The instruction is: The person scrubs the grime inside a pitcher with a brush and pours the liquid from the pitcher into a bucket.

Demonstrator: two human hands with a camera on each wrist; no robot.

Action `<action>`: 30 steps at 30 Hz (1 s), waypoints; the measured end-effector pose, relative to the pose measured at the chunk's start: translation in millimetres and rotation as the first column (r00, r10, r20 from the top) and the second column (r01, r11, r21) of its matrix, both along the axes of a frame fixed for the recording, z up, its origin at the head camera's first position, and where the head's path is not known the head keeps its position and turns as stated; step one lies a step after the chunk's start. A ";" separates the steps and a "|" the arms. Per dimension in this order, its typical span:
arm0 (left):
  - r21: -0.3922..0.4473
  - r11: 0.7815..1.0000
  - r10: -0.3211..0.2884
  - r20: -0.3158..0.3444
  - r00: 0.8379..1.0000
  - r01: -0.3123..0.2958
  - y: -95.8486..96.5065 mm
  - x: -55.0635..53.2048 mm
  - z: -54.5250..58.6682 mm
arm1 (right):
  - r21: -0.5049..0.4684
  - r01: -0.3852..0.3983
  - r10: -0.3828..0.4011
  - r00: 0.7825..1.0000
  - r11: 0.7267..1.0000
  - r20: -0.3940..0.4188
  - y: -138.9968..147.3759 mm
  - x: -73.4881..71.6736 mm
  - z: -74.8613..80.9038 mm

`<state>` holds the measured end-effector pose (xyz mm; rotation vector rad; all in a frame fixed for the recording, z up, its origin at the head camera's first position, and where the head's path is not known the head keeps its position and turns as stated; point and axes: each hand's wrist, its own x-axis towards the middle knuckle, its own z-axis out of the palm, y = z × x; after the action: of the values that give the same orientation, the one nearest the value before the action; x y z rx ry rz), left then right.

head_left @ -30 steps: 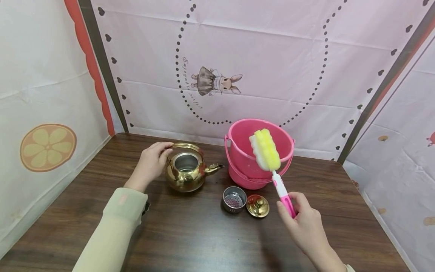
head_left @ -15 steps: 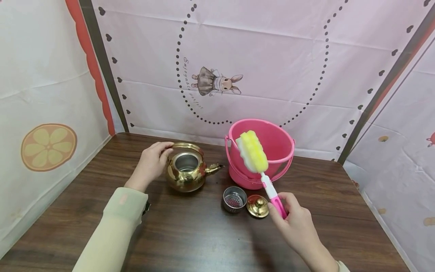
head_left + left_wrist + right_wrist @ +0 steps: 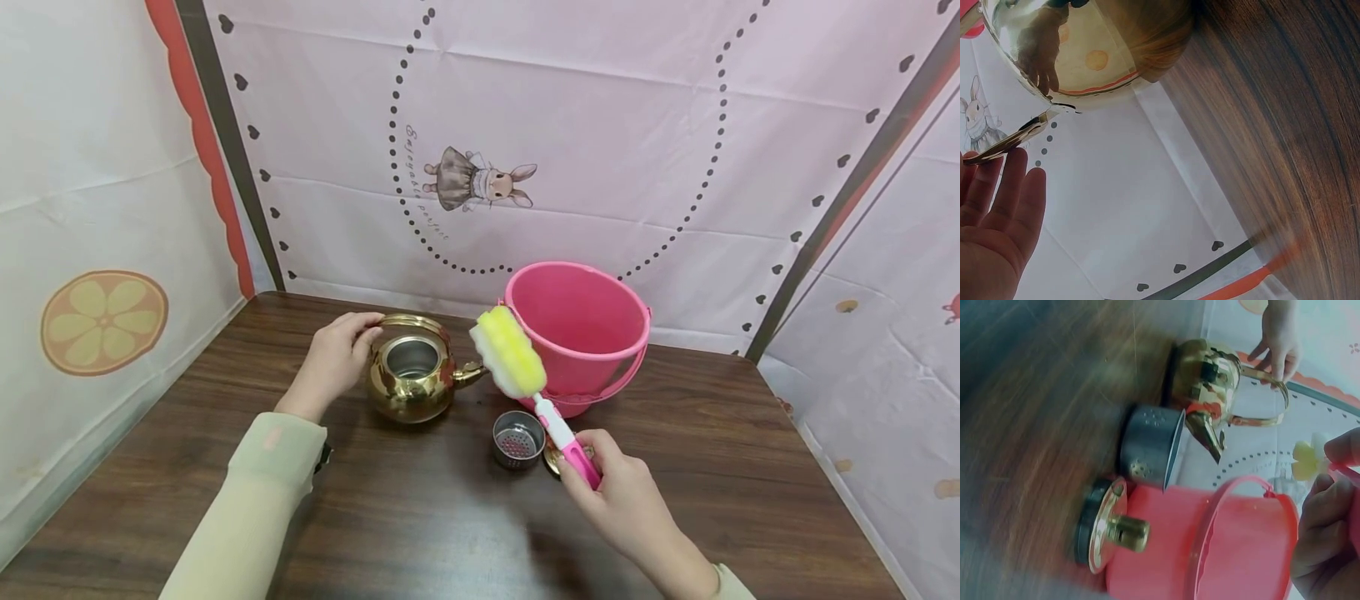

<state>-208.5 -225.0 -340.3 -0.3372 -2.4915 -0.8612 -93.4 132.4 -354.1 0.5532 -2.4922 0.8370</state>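
My left hand (image 3: 330, 358) holds the arched handle of a shiny gold kettle (image 3: 408, 398), thumb on one side and fingers on the other. The kettle stands lidless on the table, its steel-lined mouth facing up and its spout to the right. In my right hand (image 3: 622, 508) is the pink-and-white handle of a sponge brush (image 3: 512, 352). Its yellow-and-white head is raised, overlapping the spout tip and the bucket's left side in the head view. Below the brush sits a perforated steel strainer (image 3: 517, 440). Beside it lies the gold kettle lid (image 3: 1110, 528), mostly hidden behind my right hand in the head view.
A pink bucket (image 3: 577, 367) stands behind the strainer and lid, its carrying handle hanging down in front. The brown wooden table (image 3: 420, 517) runs back to a printed cloth (image 3: 600, 150), with more cloth at both sides.
My right hand has carried the sponge brush leftward and slightly down, from in front of the bucket toward the kettle's spout. The left hand and kettle stay put.
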 end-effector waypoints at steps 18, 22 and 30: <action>-0.016 1.000 0.000 -0.012 1.000 0.000 -0.2 -0.8 -2.9 | 0.181 -0.116 0.107 0.993 0.977 0.059 -17.6 -5.9 0.4; -0.019 1.000 -0.001 -0.005 1.000 0.001 0.0 -0.3 -3.2 | 0.245 -0.113 0.104 0.993 0.963 0.052 -21.5 -14.0 2.2; -0.020 1.000 -0.002 -0.009 1.000 0.002 0.1 -1.2 -2.3 | 0.338 -0.124 0.099 0.991 0.933 0.091 -28.1 -31.5 15.3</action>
<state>-209.7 -224.9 -342.7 -0.3496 -2.4928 -0.8346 -124.9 104.3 -338.8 0.8010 -2.7135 0.4662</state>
